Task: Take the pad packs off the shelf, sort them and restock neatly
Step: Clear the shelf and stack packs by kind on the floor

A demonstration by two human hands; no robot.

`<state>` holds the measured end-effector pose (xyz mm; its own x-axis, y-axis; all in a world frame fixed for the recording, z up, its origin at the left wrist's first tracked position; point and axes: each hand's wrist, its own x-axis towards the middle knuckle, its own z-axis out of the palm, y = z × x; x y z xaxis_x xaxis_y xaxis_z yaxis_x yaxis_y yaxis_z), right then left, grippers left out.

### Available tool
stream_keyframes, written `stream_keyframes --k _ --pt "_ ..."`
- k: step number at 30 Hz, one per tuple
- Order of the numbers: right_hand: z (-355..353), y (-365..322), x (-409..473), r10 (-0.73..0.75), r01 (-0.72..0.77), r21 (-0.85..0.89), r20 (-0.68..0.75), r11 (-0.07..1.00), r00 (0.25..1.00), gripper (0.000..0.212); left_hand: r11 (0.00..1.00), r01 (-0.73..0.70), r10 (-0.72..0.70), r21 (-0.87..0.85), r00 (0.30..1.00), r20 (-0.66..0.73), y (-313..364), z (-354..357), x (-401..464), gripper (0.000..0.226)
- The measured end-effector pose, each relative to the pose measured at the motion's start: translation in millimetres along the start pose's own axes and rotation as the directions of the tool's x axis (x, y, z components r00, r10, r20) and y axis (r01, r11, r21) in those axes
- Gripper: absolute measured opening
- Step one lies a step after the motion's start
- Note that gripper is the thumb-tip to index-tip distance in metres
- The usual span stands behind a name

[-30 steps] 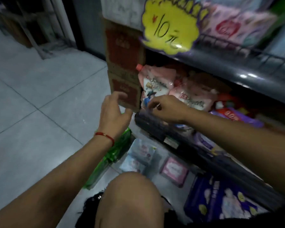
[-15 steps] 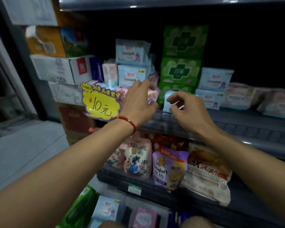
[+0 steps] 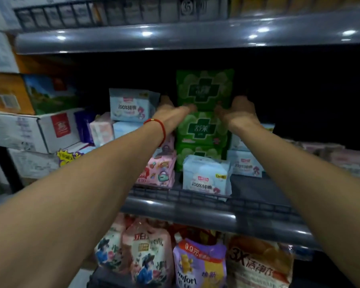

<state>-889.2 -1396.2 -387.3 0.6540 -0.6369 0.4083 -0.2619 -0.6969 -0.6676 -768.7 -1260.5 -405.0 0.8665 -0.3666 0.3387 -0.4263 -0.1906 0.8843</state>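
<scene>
A stack of green pad packs stands on the middle shelf (image 3: pixel 247 190). My left hand (image 3: pixel 170 113) and my right hand (image 3: pixel 240 111) clasp the top green pack (image 3: pixel 205 89) from its two sides, thumbs on its front lower edge. A second green pack (image 3: pixel 203 129) lies under it. Pale blue pad packs sit left (image 3: pixel 131 104), in front (image 3: pixel 206 176) and right (image 3: pixel 244 165). A pink patterned pack (image 3: pixel 160 171) stands left of the front blue one. The fingers behind the pack are hidden.
White and orange cartons (image 3: pixel 31 129) are stacked at the left. The upper shelf's edge (image 3: pixel 185 36) hangs over the packs. Detergent pouches (image 3: pixel 200 265) fill the shelf below. More pinkish packs (image 3: pixel 341 156) lie at the far right.
Both hands have risen from the shelf's front rail to the top green pack and closed on its sides. The view has tilted up from the floor to the middle shelf.
</scene>
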Motion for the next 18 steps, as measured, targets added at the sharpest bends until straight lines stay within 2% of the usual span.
stream_keyframes --k 3,7,9,13,16,18 --pt "7 -1 6 0.017 -0.020 0.042 0.070 0.999 0.997 0.038 0.971 0.104 -0.107 -0.217 0.994 -0.004 -6 16 20 0.100" --pt "16 -2 0 0.048 -0.054 0.090 0.072 0.994 0.996 0.038 0.851 0.242 -0.190 -0.466 0.969 0.156 -14 35 28 0.097" --pt "16 -7 -4 0.043 -0.051 0.128 0.070 0.990 0.997 0.040 0.823 0.230 -0.189 -0.519 0.973 0.131 -23 42 42 0.097" --pt "7 -6 -12 0.031 -0.035 0.229 0.021 0.973 0.999 0.057 0.773 0.231 -0.248 -0.591 0.967 0.054 -46 48 81 0.118" --pt "-3 2 -25 0.021 -0.011 0.348 -0.025 0.937 0.999 0.080 0.732 0.227 -0.226 -0.643 0.970 0.085 -16 35 37 0.110" --pt "-8 11 -37 0.017 0.001 0.441 -0.038 0.897 0.999 0.072 0.703 0.222 -0.200 -0.675 0.973 0.111 -1 26 0 0.104"
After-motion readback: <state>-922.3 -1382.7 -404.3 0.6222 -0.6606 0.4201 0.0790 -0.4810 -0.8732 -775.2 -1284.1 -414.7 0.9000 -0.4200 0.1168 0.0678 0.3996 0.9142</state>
